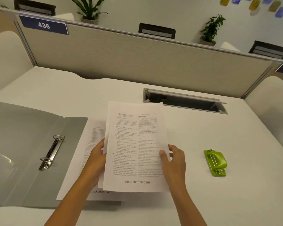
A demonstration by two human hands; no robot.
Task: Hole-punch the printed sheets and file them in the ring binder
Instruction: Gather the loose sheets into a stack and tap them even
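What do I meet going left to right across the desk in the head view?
Open grey ring binder → left hand → printed sheets held up in both hands → right hand → green hole punch.

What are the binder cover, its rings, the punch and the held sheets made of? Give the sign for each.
Binder cover: likely plastic, grey, soft sheen.
Rings: metal, bright chrome glints.
Punch: green glossy body, probably plastic, with metal strips.
Sheets: thin white printed paper, matte, edges fanning.
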